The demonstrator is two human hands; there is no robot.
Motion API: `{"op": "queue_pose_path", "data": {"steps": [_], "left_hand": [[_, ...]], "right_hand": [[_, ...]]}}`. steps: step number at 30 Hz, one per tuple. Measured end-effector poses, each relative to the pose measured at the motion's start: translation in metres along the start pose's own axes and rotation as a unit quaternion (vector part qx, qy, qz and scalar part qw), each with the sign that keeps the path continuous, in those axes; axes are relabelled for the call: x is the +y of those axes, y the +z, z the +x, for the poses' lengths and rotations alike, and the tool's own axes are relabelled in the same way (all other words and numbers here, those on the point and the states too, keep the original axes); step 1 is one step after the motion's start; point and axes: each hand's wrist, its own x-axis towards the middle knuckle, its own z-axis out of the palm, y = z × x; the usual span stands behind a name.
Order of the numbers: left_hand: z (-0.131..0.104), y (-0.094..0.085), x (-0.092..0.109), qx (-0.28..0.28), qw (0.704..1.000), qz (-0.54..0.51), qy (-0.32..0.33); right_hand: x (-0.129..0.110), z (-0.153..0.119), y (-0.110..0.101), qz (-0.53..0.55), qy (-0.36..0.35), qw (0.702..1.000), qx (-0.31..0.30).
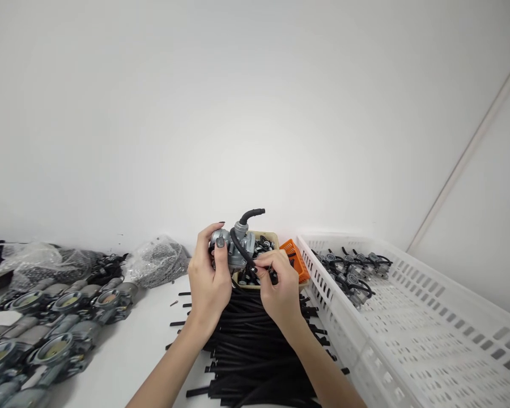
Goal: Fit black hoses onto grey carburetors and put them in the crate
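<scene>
A grey metal carburetor (241,242) with a bent black rubber boot on top is held up in my left hand (210,272), thumb in front and fingers around its left side. A black rubber hose (240,249) curves down across its front. My right hand (279,277) pinches the lower end of that hose between thumb and forefinger; the very tip is partly covered by the fingers. Below both hands lies a thick pile of black rubber hoses (255,345). Just behind the right hand stands a cream bin (272,237) of small dark parts, partly hidden by the hands.
Rows of carburetors (59,334) lie on the white table (148,340) at left, with clear plastic bags of small parts (156,263) behind. An orange basket (295,258) stands by the bin. At right, a large white crate (408,340) holds several carburetors (352,266) with hoses.
</scene>
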Motion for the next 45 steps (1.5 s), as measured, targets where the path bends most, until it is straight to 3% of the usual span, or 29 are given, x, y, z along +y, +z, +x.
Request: {"op": "queue_pose_path", "data": {"steps": [3, 6, 8, 12, 14, 21, 29, 32, 36, 39, 42, 45], "left_hand": [[-0.001, 0.002, -0.001, -0.001, 1.0, -0.002, 0.0], [0.001, 0.0, 0.003, -0.015, 1.0, -0.001, -0.017], [0.004, -0.002, 0.005, -0.028, 0.999, -0.004, -0.038], [0.006, -0.001, 0.008, -0.068, 0.993, -0.041, -0.085], [0.005, 0.001, 0.009, -0.087, 0.992, -0.035, -0.09], [0.003, 0.003, 0.012, -0.11, 0.987, -0.041, -0.109], [0.011, 0.008, 0.0, -0.106, 0.953, -0.188, -0.212], [0.013, 0.012, -0.003, -0.102, 0.939, -0.237, -0.229], [0.005, 0.015, 0.005, -0.12, 0.935, -0.272, -0.196], [-0.003, 0.012, 0.014, -0.135, 0.94, -0.271, -0.153], [-0.004, 0.002, 0.018, -0.149, 0.97, -0.177, -0.081], [0.007, -0.014, 0.018, -0.119, 0.984, -0.125, -0.035]], "right_hand": [[0.003, -0.001, 0.002, -0.006, 0.015, 1.0, 0.006], [0.007, -0.002, 0.003, 0.069, 0.112, 0.991, -0.001], [0.009, -0.001, 0.002, 0.189, 0.195, 0.962, -0.027], [0.006, 0.002, 0.0, 0.398, 0.305, 0.859, -0.101], [0.006, 0.003, 0.0, 0.411, 0.318, 0.848, -0.107], [0.013, 0.003, -0.001, 0.389, 0.315, 0.861, -0.092], [0.004, 0.008, -0.012, 0.328, 0.344, 0.871, -0.124], [-0.012, 0.006, -0.02, 0.239, 0.33, 0.899, -0.158], [-0.036, 0.005, -0.025, 0.075, 0.268, 0.95, -0.142], [-0.042, 0.006, -0.027, 0.035, 0.226, 0.967, -0.11], [-0.041, 0.011, -0.033, 0.042, 0.163, 0.982, -0.086], [-0.042, 0.032, -0.046, -0.018, 0.068, 0.998, 0.003]]}}
